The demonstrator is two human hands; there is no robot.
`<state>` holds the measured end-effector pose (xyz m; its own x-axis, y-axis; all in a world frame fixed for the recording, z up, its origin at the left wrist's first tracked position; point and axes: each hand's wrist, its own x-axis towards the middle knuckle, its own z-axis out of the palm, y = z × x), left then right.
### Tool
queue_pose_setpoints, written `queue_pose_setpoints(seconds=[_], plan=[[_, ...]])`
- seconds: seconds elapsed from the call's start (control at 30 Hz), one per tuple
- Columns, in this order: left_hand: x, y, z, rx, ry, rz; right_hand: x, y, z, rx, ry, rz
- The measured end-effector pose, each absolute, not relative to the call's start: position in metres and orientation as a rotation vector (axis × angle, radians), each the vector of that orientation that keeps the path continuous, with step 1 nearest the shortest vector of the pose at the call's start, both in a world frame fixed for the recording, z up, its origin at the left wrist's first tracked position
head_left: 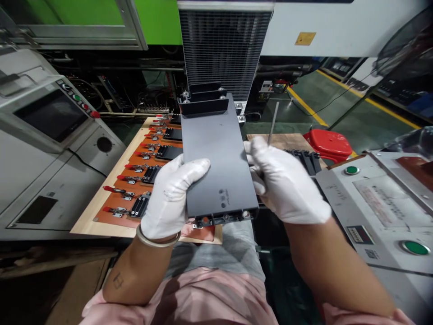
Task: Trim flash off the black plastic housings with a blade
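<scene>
I hold a long dark grey plastic housing [216, 158] up in front of me, its open end toward me. My left hand [171, 196], in a white glove, is wrapped round its left edge. My right hand [284, 183], also gloved, grips the right edge, and a thin metal rod [273, 123] sticks up from behind its fingers. Several similar black housings [203, 97] stand stacked just behind the far end of the one I hold.
An orange jig board [135, 169] with several red-handled toggle clamps and small black parts lies on a wooden table at left. A grey control console [50, 135] stands far left. At right are a panel with green buttons [382, 203] and a red stool [329, 143].
</scene>
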<state>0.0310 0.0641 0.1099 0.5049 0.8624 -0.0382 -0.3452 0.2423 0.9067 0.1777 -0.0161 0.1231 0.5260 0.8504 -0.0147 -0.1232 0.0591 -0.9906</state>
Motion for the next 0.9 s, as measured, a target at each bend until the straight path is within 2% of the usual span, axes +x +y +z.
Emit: queue_pose_setpoints(seconds=[0.1, 0.3, 0.47, 0.7, 0.9], plan=[[0.031, 0.068, 0.112, 0.997, 0.62, 0.991, 0.174, -0.046, 0.119, -1.42, -0.781, 0.611], [0.031, 0.077, 0.116, 0.974, 0.557, 1.057, 0.136, -0.108, 0.083, -1.7, -0.992, 0.532], [0.032, 0.079, 0.117, 0.991, 0.548, 1.093, 0.122, -0.11, 0.052, -1.914, -1.154, 0.327], [0.034, 0.078, 0.113, 1.057, 0.591, 1.171, 0.126, -0.097, 0.05, -2.028, -1.202, 0.103], [0.034, 0.075, 0.117, 1.059, 0.588, 1.269, 0.122, -0.094, 0.041, -1.917, -1.35, 0.292]])
